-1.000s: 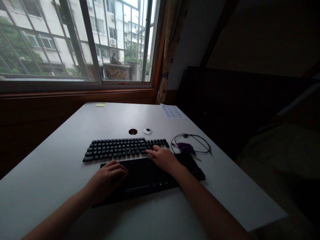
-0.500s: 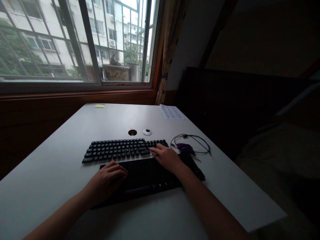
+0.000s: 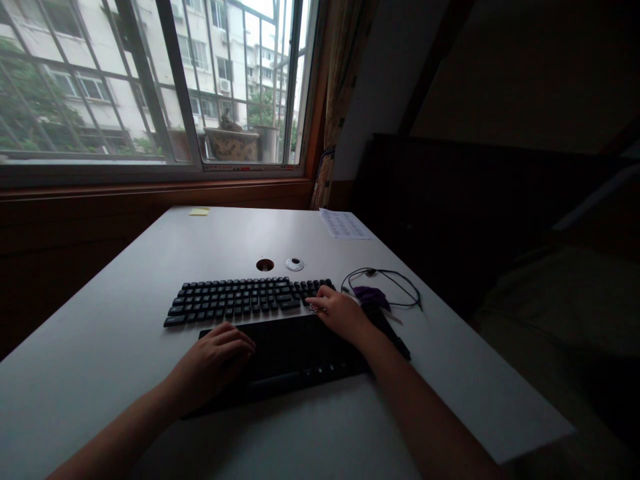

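A black keyboard base (image 3: 280,347) lies tilted across the white table, nearest to me. My left hand (image 3: 223,350) is closed over its left end, the fingers bent onto its top and the thumb hidden. Beyond it, loose dark keycaps (image 3: 230,298) lie in rows in a keyboard layout. My right hand (image 3: 337,312) is over the right end of these rows, above the far edge of the base. Its thumb and fingers are drawn together in a pinch by the keycaps. Whatever sits between the fingertips is too small and dark to make out.
A thin black cable (image 3: 413,287) is looped around a purple cloth (image 3: 371,296) at the right. Behind the keycaps are a round hole (image 3: 265,265) and its white cover (image 3: 295,265). A printed sheet (image 3: 346,225) and yellow notes (image 3: 199,211) lie at the far edge.
My right hand has shifted slightly right along the keycap rows, uncovering some keycaps, and its fingers look more drawn together. My left hand and the keyboard base have stayed in place.
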### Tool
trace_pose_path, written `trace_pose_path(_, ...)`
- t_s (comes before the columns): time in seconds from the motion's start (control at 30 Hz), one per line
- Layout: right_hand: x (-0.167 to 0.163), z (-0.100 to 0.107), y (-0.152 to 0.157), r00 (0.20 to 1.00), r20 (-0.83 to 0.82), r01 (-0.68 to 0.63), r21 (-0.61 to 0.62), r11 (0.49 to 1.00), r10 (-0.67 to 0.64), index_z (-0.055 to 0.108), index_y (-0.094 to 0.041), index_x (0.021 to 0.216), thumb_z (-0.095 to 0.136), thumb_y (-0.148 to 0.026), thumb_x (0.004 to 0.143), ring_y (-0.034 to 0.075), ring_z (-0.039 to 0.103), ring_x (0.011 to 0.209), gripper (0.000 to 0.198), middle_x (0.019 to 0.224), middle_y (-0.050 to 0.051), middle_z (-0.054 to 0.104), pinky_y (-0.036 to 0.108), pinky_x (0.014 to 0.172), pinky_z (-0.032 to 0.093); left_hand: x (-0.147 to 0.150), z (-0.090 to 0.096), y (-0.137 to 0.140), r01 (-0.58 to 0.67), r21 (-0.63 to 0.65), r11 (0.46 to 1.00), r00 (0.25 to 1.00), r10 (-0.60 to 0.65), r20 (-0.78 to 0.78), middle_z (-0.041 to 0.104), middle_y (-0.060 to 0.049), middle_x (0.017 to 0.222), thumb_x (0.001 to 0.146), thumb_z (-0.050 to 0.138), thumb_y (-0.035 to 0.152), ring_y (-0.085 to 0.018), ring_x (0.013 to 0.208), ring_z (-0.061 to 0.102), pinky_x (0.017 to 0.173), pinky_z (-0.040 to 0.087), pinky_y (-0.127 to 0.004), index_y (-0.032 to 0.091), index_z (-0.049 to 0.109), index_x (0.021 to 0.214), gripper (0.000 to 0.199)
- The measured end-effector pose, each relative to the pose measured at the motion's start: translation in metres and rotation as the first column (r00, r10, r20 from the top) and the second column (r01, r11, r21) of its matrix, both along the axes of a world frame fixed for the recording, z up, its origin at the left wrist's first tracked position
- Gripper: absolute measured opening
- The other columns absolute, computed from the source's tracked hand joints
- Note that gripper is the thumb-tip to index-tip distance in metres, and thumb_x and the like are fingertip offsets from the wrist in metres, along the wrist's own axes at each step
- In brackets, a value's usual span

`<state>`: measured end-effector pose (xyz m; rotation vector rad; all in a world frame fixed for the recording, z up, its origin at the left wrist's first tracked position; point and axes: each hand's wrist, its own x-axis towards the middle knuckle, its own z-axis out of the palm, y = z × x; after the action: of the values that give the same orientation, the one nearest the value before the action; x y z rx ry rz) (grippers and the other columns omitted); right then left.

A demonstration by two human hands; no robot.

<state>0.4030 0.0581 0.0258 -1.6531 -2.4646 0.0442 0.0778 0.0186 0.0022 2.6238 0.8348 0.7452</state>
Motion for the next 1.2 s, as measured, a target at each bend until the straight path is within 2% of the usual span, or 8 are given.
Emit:
trace_pose_path(0.43, 0.004, -0.002, 0.001, 1.0, -0.027, 0.0, -0.006, 1.0, 0.0, 0.065, -0.032, 0.124, 0.054, -0.026, 0.094, 0.016, 0.063, 0.09, 0.033, 0.11, 0.003, 0.062, 0.025, 0.075, 0.046, 0.001, 0.003, -0.001, 0.005, -0.006, 1.0, 1.0, -0.005, 0.001, 0.071, -0.006, 0.101, 0.098, 0.051, 0.02, -0.02, 0.094, 0.061, 0.084, 0.052, -0.036, 0.021, 0.068, 0.101, 0.018)
trace_pose_path(0.57, 0.012, 0.0, 0.003, 0.981, -0.195, 0.003, 0.063, 0.998, 0.009, 0.067, -0.026, 0.121, 0.05, -0.028, 0.096, 0.015, 0.062, 0.088, 0.03, 0.104, 0.004, 0.062, 0.025, 0.079, 0.046, 0.0, -0.001, 0.001, -0.001, -0.005, 1.0, 1.0, 0.001, 0.0, 0.071, -0.005, 0.102, 0.098, 0.052, 0.021, -0.02, 0.095, 0.061, 0.084, 0.052, -0.036, 0.022, 0.068, 0.103, 0.017)
trace_pose_path(0.67, 0.021, 0.007, 0.004, 0.931, -0.364, 0.012, 0.121, 0.993, 0.033, 0.068, -0.021, 0.115, 0.047, -0.032, 0.098, 0.016, 0.061, 0.088, 0.029, 0.099, 0.005, 0.062, 0.026, 0.083, 0.046, -0.001, -0.002, 0.001, 0.002, 0.001, 1.0, 1.0, -0.002, 0.002, 0.071, -0.006, 0.101, 0.098, 0.052, 0.021, -0.02, 0.094, 0.061, 0.083, 0.052, -0.035, 0.022, 0.068, 0.103, 0.017)
trace_pose_path(0.83, 0.037, 0.03, 0.0, 0.837, -0.546, 0.149, 0.171, 0.974, -0.033, 0.069, -0.017, 0.096, 0.039, -0.043, 0.1, 0.018, 0.06, 0.083, 0.04, 0.085, 0.005, 0.063, 0.029, 0.081, 0.046, -0.001, -0.001, 0.001, -0.002, -0.006, 1.0, 1.0, 0.002, -0.003, 0.071, -0.006, 0.1, 0.098, 0.051, 0.021, -0.02, 0.093, 0.061, 0.084, 0.052, -0.034, 0.022, 0.069, 0.101, 0.018)
trace_pose_path(1.0, 0.054, 0.049, -0.016, 0.651, -0.741, 0.276, 0.025, 0.961, -0.168, 0.066, -0.017, 0.095, 0.032, -0.052, 0.099, 0.016, 0.061, 0.072, 0.05, 0.082, 0.005, 0.065, 0.026, 0.069, 0.048, -0.001, 0.0, 0.001, 0.001, 0.006, 1.0, 1.0, -0.001, -0.007, 0.071, -0.006, 0.101, 0.098, 0.051, 0.022, -0.019, 0.094, 0.061, 0.083, 0.052, -0.033, 0.022, 0.07, 0.101, 0.019)
trace_pose_path(1.07, 0.061, 0.052, -0.028, 0.646, -0.742, 0.315, 0.045, 0.948, -0.18, 0.066, -0.017, 0.089, 0.033, -0.053, 0.098, 0.018, 0.063, 0.079, 0.05, 0.084, 0.006, 0.067, 0.027, 0.075, 0.048, -0.001, 0.0, 0.001, 0.007, 0.018, 1.0, 1.0, -0.007, 0.001, 0.071, -0.007, 0.101, 0.098, 0.051, 0.022, -0.019, 0.093, 0.061, 0.082, 0.053, -0.032, 0.022, 0.07, 0.101, 0.019)
trace_pose_path(1.13, 0.069, 0.05, -0.043, 0.689, -0.689, 0.381, 0.083, 0.921, -0.223, 0.066, -0.018, 0.083, 0.034, -0.054, 0.097, 0.02, 0.063, 0.084, 0.05, 0.085, 0.006, 0.069, 0.029, 0.081, 0.047, 0.0, 0.0, 0.002, 0.012, 0.03, 0.999, 1.0, -0.013, 0.009, 0.071, -0.007, 0.1, 0.098, 0.051, 0.023, -0.019, 0.093, 0.061, 0.081, 0.053, -0.032, 0.022, 0.07, 0.101, 0.019)
trace_pose_path(1.2, 0.078, 0.042, -0.059, 0.719, -0.622, 0.454, 0.081, 0.887, -0.311, 0.066, -0.019, 0.079, 0.034, -0.055, 0.097, 0.022, 0.063, 0.08, 0.052, 0.08, 0.006, 0.07, 0.03, 0.079, 0.046, 0.0, 0.0, 0.002, 0.014, 0.039, 0.999, 1.0, -0.014, 0.012, 0.071, -0.007, 0.099, 0.098, 0.051, 0.023, -0.019, 0.092, 0.061, 0.081, 0.053, -0.031, 0.022, 0.07, 0.101, 0.019)
